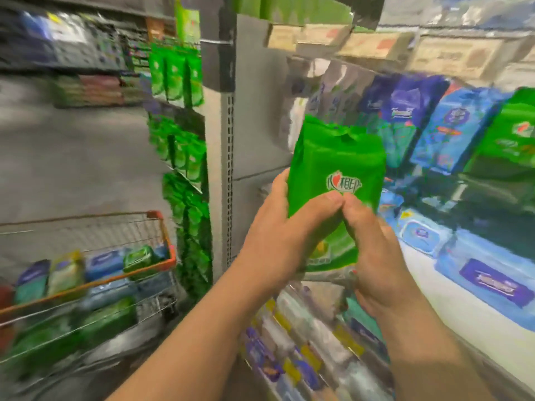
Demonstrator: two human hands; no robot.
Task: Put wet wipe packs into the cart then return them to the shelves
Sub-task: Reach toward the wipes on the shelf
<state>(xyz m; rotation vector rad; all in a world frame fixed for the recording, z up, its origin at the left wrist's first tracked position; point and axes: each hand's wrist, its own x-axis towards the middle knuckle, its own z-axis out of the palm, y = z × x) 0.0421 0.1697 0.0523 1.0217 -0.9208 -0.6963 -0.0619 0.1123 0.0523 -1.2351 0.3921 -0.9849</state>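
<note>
Both hands clasp one green wet wipe pack point(335, 169) upright in front of the shelving: the left hand point(278, 235) wraps its fingers round the pack's left edge with the thumb pressed across the front, and the right hand point(373, 250) curls round the lower right corner, its thumb meeting the left thumb just under the pack's red and white logo. Everything is blurred.

Behind the pack and to its right, a shelf row point(434, 123) holds standing packs in grey, purple, blue and green, leaning against one another. Below and to the right of the pack, a white shelf board point(451, 290) carries flat blue packs with purple labels. Directly beneath the pack, a lower shelf edge point(304, 342) shows rows of small purple, yellow and white packets. Left of the pack rises a grey perforated upright point(230, 169), with green packs hanging on an end display point(179, 146) beyond it. Further left and lower stands a wire shopping cart point(115, 282) with an orange rim, holding blue and green wipe packs. Grey floor point(72, 157) stretches behind the cart.
</note>
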